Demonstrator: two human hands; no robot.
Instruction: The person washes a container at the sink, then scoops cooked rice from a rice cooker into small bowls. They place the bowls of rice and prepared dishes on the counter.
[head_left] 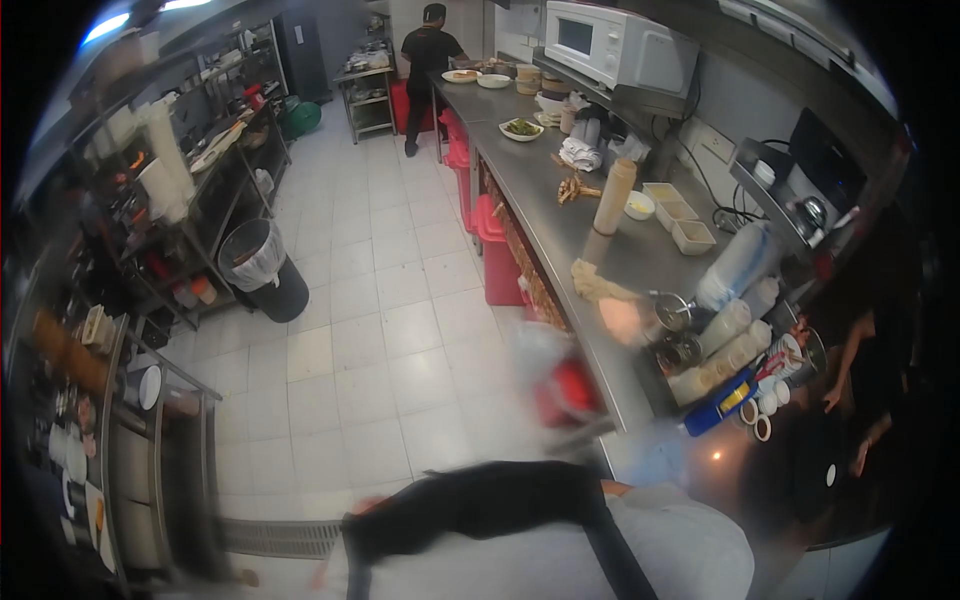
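Note:
My torso shows at the bottom in a white shirt (680, 540) with a dark apron (480, 505) over it. A small blurred pinkish patch, perhaps my left hand (370, 504), shows beside the apron's left edge. A skin-coloured sliver, perhaps my right hand (616, 488), peeks out by the opposite edge. Fingers cannot be made out on either side, and anything held is hidden. Nearest on the right are the steel counter's corner, a blurred clear-blue item (650, 455) and a blue-and-yellow container (722, 402).
The steel counter (540, 190) holds squeeze bottles (735, 350), a tall beige cylinder (614, 198), square tubs (670, 214) and a microwave (610, 45). Red bins (500, 250) stand beneath. A lined bin (280, 285) and shelves line the left. People stand far back and at right.

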